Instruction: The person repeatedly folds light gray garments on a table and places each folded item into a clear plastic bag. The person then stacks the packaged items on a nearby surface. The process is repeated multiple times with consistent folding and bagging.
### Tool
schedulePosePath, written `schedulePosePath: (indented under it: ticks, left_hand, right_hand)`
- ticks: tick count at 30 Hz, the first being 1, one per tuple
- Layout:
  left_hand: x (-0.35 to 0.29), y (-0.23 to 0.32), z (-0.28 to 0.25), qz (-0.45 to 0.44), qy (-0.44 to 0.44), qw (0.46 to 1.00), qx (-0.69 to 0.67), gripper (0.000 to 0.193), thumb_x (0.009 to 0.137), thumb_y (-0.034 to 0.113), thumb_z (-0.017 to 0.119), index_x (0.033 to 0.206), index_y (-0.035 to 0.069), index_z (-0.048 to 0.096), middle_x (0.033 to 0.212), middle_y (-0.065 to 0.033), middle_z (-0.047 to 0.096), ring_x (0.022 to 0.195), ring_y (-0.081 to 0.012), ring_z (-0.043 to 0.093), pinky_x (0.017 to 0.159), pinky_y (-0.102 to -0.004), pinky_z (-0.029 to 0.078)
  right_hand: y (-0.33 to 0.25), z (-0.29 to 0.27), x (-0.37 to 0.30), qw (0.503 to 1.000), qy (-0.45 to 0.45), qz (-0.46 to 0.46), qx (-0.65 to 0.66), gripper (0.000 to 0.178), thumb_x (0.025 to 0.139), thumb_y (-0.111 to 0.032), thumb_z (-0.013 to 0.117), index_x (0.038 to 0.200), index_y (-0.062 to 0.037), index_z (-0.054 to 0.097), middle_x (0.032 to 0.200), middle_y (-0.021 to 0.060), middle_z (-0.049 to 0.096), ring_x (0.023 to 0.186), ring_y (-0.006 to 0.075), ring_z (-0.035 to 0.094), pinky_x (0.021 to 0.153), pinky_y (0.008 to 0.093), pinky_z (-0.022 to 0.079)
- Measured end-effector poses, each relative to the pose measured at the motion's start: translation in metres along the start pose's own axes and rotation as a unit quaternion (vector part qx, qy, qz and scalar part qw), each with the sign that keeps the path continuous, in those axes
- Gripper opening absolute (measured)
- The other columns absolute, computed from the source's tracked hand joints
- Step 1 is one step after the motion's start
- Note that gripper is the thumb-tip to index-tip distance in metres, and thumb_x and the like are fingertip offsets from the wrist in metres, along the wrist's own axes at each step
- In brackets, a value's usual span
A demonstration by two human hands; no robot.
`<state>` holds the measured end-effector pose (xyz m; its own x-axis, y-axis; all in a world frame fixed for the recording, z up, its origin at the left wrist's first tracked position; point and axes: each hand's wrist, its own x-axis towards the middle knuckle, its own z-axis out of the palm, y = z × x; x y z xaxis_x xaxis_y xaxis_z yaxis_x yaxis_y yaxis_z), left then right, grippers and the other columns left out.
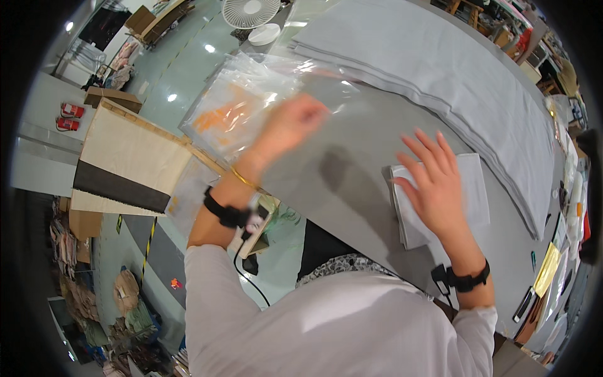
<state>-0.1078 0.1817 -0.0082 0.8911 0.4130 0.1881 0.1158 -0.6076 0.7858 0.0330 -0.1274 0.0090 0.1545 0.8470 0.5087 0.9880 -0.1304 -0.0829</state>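
Note:
My left hand [294, 121] is over the near edge of a heap of clear plastic bags [235, 107], some with orange print. Its fingers look curled, but motion smears them, and I cannot tell whether they grip a bag. My right hand [433, 185] is open, fingers spread, above a folded light grey cloth [472, 188] on the grey table [358, 132]. It hides part of that cloth; whether it touches it is unclear. Beyond lies a long layered stack of grey fabric [427, 56].
A wooden board with a dark strip [129, 160] stands against the table's left side. A white fan [251, 9] is at the far left end. Along the right edge lie a yellow sheet [546, 270] and small tools. Two red fire extinguishers [70, 117] are by the wall.

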Motion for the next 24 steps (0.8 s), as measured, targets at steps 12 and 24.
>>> schedulePosePath:
  ticks: [12,24]
  left_hand:
    - [-0.073,0.109,0.060,0.057,-0.183,0.981,-0.015,0.007,0.092,0.008,0.074,0.096,0.003,0.073,0.092,-0.0054,0.066,0.079,-0.0216,0.064,0.071,-0.0321,0.053]
    - [-0.060,0.106,0.047,0.223,-0.303,0.918,0.128,0.019,0.092,0.006,0.069,0.111,0.005,0.069,0.105,-0.0114,0.068,0.100,-0.0330,0.066,0.086,-0.0425,0.054]
  right_hand:
    - [-0.005,-0.055,-0.079,0.983,-0.086,0.050,0.157,0.020,0.088,-0.020,0.075,0.097,-0.0076,0.062,0.075,0.0050,0.062,0.067,0.0270,0.064,0.054,0.0399,0.047]
    - [0.026,-0.070,-0.115,0.990,-0.074,0.025,0.118,0.032,0.084,-0.026,0.081,0.106,-0.0064,0.067,0.102,0.0082,0.068,0.095,0.0299,0.065,0.077,0.0416,0.051]
